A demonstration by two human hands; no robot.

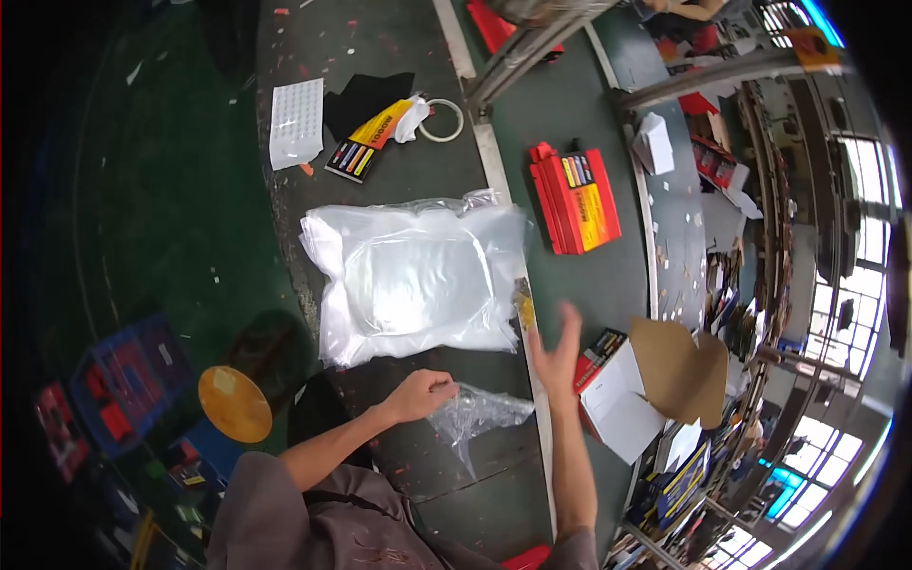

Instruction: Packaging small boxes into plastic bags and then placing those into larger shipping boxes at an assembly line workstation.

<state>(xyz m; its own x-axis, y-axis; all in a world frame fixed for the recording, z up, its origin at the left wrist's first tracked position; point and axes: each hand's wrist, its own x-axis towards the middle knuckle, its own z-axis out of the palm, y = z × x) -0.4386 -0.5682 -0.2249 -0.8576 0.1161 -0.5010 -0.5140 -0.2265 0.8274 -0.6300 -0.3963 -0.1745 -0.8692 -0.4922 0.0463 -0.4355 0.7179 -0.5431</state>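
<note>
My left hand [416,395] is closed on one edge of a crumpled clear plastic bag [480,415], which trails over the dark bench top to the right. Past it, a thick stack of clear plastic bags [418,285] lies flat on the bench. My right hand [556,356], slightly blurred, is raised over the metal rail with its fingers apart and nothing in them. Farther ahead on the green belt sits a red boxy device [577,199] with a yellow and black label. Beside my right wrist is a white carton [622,404] with brown flaps standing up.
Beyond the stack lie a sheet of small labels [297,123], a pile of printed yellow-and-black sleeves [375,138] and a tape roll [442,121]. A metal post [513,66] rises at the far rail. A round yellow stool [235,405] stands at left.
</note>
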